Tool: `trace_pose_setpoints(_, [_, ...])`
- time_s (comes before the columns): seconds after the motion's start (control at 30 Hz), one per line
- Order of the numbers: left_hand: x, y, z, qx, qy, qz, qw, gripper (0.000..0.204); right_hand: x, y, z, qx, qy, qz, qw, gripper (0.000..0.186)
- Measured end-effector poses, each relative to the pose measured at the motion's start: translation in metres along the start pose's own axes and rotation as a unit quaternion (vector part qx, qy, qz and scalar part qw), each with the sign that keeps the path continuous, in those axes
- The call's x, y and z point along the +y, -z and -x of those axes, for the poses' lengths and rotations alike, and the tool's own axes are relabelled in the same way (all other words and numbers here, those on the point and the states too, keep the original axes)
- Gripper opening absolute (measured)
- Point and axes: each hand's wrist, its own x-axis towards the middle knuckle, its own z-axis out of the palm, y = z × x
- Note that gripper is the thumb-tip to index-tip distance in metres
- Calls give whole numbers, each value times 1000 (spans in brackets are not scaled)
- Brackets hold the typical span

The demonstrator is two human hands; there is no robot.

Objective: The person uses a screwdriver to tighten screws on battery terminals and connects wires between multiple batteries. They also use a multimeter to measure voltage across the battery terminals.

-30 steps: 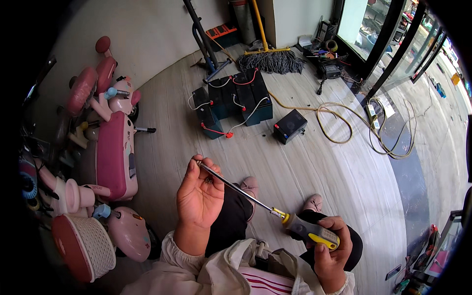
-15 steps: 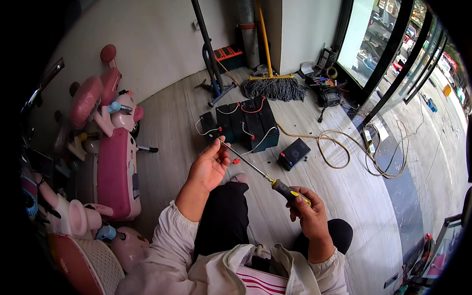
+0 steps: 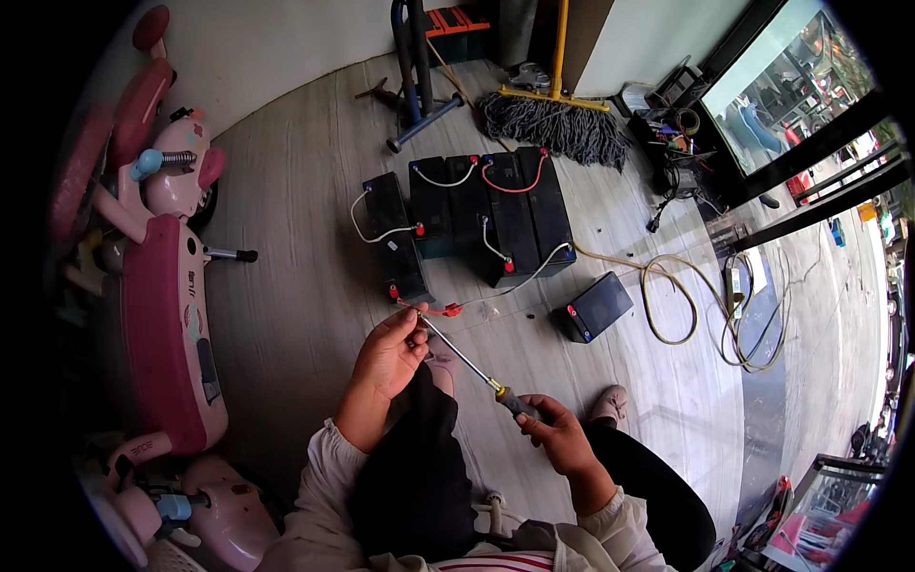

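In my right hand (image 3: pixel 558 434) is the dark grey handle of a screwdriver (image 3: pixel 462 355), its metal shaft slanting up to the left. The closed fingertips of my left hand (image 3: pixel 389 355) pinch at the screwdriver's tip; whether a small screw is there too, I cannot tell. Just beyond my left hand lies a narrow black battery (image 3: pixel 396 234) with a white wire at its far end. A red connector (image 3: pixel 453 310) rests by its near end. Behind them stands a block of black batteries (image 3: pixel 510 214) joined by white and red wires. A single battery (image 3: pixel 600 307) sits apart, to the right.
Pink children's ride-on toys (image 3: pixel 172 324) line the left side. A mop (image 3: pixel 553 124) and a blue-footed stand (image 3: pixel 424 124) are at the back. On the right, a coiled beige cable (image 3: pixel 672 334) lies on the floor near the glass door (image 3: pixel 810 200), with tools (image 3: pixel 677 172) beside it.
The view has tilted downward and moved closer to the batteries. Both hands still hold the screwdriver between them, with its tip now lower, near the narrow battery's close end.
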Motion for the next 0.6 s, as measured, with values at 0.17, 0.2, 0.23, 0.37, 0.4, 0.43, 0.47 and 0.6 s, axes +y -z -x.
trace_pose_setpoints(0.17, [2,16,-29,40,-30,5,999,24,12,-3,-62,-10,-43,-18,999,27])
trace_pose_setpoints(0.2, [0,15,-37,44,-38,6,998,24,13,2,-69,-9,-44,-27,999,27])
trace_pose_setpoints(0.23, [3,18,-42,32,-35,7,999,26,12,2,-78,-17,-45,-40,998,26])
trace_pose_setpoints(0.37, [4,19,-56,38,-29,13,999,26,12,12,-100,-35,-28,-26,999,27])
trace_pose_setpoints(0.4, [5,23,-57,45,-31,9,998,27,13,12,-105,-40,-28,-22,999,27])
trace_pose_setpoints(0.43, [4,24,-60,46,-30,7,998,28,12,13,-108,-39,-26,-16,999,27])
trace_pose_setpoints(0.47, [3,27,-62,47,-29,5,998,28,12,13,-110,-37,-24,-11,999,27])
trace_pose_setpoints(0.6, [4,29,-66,31,-29,2,999,32,10,15,-115,-34,-12,-12,999,25])
